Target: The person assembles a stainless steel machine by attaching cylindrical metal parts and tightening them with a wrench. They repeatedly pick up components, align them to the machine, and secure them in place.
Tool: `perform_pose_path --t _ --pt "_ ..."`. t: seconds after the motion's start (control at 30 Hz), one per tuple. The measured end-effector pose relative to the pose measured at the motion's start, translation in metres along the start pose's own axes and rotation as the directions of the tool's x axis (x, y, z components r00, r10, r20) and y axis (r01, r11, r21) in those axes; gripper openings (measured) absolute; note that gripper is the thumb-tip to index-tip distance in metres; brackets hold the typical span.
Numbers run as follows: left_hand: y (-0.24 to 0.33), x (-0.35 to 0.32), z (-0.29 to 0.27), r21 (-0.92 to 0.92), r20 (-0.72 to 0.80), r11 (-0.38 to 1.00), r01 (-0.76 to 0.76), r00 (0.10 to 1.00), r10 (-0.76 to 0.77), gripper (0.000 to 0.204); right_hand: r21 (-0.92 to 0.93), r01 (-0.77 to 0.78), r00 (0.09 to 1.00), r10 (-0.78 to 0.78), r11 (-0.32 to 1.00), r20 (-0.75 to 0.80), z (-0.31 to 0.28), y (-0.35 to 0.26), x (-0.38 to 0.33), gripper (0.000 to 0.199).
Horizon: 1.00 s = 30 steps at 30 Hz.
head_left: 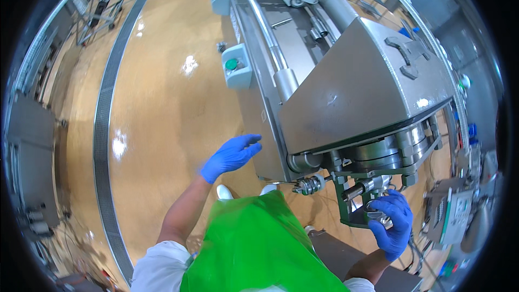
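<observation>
My left hand (230, 157), in a blue glove, is held out over the floor with its fingers stretched toward the side of a large stainless steel machine (340, 92). It holds nothing. At the machine's near end, my right hand (393, 223), gloved in blue too, curls round a shiny metal fitting (378, 215). The fitting sits in a dark bracket (346, 205) below a round steel flange (378, 151). Just above that hand lies a short steel cylinder (367, 186). The fingers partly hide the fitting, so its exact kind cannot be made out.
Pale blue bins (238, 67) hang on the machine's left side. A ribbed metal coupling (308, 185) sticks out low at its corner. A drain grate (108, 97) runs along the floor at left. A control box (451, 213) stands at right, with cables near my right arm.
</observation>
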<state>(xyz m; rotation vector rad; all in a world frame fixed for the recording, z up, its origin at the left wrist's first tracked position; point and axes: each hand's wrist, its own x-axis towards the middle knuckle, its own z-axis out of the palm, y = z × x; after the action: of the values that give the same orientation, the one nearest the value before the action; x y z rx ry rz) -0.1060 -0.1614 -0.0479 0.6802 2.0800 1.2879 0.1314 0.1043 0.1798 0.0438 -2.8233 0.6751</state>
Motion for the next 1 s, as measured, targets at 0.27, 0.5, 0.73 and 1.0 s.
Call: perform_pose_path --t 0.27,0.5,0.73,1.0 --pt "0.003 0.029 0.022 -0.062 0.419 0.998 -0.016 0.907 0.041 0.039 0.257 -0.288 0.956 0.294 0.923 0.014 0.049 -0.001 -0.020 0.038" --pt "0.010 0.043 0.039 -0.004 0.717 0.999 -0.052 0.696 0.039 0.043 0.446 -0.488 0.819 0.570 0.750 -0.064 0.104 -0.022 -0.040 0.037" --pt "0.008 0.114 -0.019 -0.130 0.729 0.913 -0.387 0.586 0.353 0.037 0.517 -0.624 0.576 0.792 0.586 -0.203 0.155 -0.083 -0.007 0.038" --pt "0.017 0.193 -0.128 -0.027 0.674 0.941 -0.338 0.689 0.267 0.033 0.467 -0.757 0.481 0.874 0.457 -0.075 0.221 -0.148 0.080 0.038"
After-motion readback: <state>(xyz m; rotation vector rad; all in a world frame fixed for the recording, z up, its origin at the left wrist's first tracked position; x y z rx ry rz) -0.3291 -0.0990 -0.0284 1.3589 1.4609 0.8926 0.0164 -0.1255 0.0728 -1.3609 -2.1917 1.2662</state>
